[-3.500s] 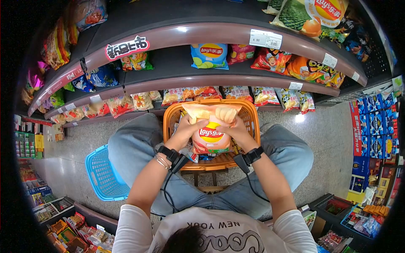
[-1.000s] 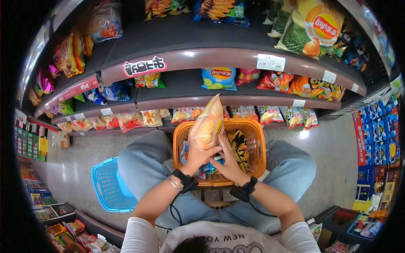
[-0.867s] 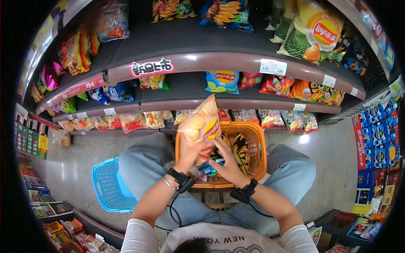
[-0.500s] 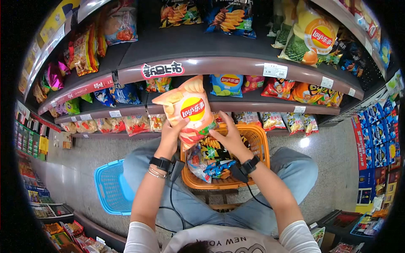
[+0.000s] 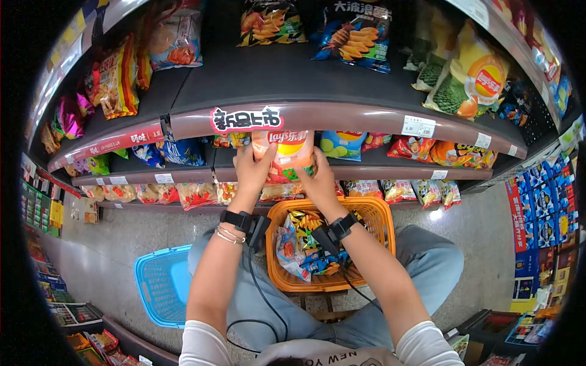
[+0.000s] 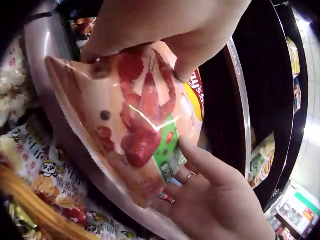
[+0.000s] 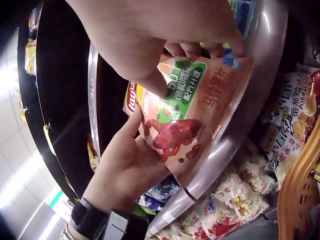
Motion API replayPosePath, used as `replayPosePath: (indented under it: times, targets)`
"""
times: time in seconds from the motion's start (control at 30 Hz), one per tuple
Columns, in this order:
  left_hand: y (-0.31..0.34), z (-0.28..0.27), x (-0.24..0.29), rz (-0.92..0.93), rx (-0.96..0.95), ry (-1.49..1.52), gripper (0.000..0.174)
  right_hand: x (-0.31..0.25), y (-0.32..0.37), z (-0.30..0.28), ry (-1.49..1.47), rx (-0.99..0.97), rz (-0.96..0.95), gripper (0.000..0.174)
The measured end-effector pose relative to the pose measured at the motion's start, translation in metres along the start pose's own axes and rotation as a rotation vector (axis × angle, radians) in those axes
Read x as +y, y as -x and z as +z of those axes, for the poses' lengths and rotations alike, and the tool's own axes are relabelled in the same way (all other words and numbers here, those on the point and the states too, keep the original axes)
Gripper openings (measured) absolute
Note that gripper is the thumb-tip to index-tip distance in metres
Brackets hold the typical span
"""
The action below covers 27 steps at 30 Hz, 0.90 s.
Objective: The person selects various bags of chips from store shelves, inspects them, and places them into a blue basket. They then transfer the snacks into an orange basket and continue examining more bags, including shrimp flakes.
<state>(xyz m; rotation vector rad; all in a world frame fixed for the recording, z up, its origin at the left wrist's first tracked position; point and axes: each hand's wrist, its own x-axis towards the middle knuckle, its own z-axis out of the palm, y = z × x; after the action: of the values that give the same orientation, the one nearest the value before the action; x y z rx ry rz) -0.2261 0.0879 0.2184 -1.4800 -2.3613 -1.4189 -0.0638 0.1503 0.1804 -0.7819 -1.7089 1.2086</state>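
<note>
A pink Lay's bag of potato chips (image 5: 285, 160) is at the middle shelf's front edge, its top passing under the upper shelf lip in the head view. My left hand (image 5: 251, 174) grips its left side, thumb across the front. On the other side my right hand (image 5: 320, 183) holds the lower right part, thumb in front and fingers behind. Crayfish artwork shows on the bag's lower front in the left wrist view. Just right of it on that shelf stands a blue Lay's bag (image 5: 347, 145).
An orange basket (image 5: 381, 244) holding several snack packs stands between the person's legs. A blue basket (image 5: 160, 287) is on the floor at left. The upper shelf lip (image 5: 342, 116) overhangs the middle shelf; packed bags (image 5: 198, 194) line the bottom shelf.
Both hands have carried the pink chip bag from over the orange basket up and forward to the middle shelf. It was turned about on the way. The right hand has closed onto it again.
</note>
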Motion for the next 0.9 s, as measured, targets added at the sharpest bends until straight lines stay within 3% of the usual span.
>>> replayPosePath:
  times: [0.07,0.23,0.27,0.37,0.57,0.6,0.73,0.83,0.9]
  targets:
    - [-0.012,0.005,0.002,-0.099,-0.017,0.252,0.033,-0.011,-0.011,0.002,0.009,0.007,0.011,0.057]
    - [-0.033,-0.005,0.025,-0.300,-0.042,0.462,0.029,-0.008,-0.032,0.011,0.060,0.101,-0.121,0.058]
    - [-0.036,0.005,0.010,-0.259,-0.016,0.480,0.028,-0.009,-0.036,0.011,0.116,0.109,-0.143,0.057]
    - [-0.042,0.019,-0.014,-0.239,-0.029,0.300,0.028,-0.005,-0.046,0.007,0.264,0.091,-0.138,0.056]
    - [-0.048,0.026,-0.020,-0.304,-0.111,0.531,0.029,-0.004,-0.051,0.011,0.440,0.109,-0.230,0.046]
    - [-0.047,0.028,-0.019,-0.162,0.023,0.433,0.026,-0.005,-0.052,0.012,0.455,0.110,-0.237,0.043]
    - [-0.046,0.037,-0.020,-0.172,0.011,0.622,0.026,-0.008,-0.056,0.014,0.598,0.113,-0.206,0.035]
    - [-0.043,0.029,-0.014,-0.318,-0.081,0.419,0.028,-0.009,-0.059,0.012,0.626,0.093,-0.137,0.036]
    - [-0.039,0.028,-0.010,-0.301,-0.058,0.352,0.029,-0.008,-0.062,0.011,0.605,0.048,-0.055,0.032]
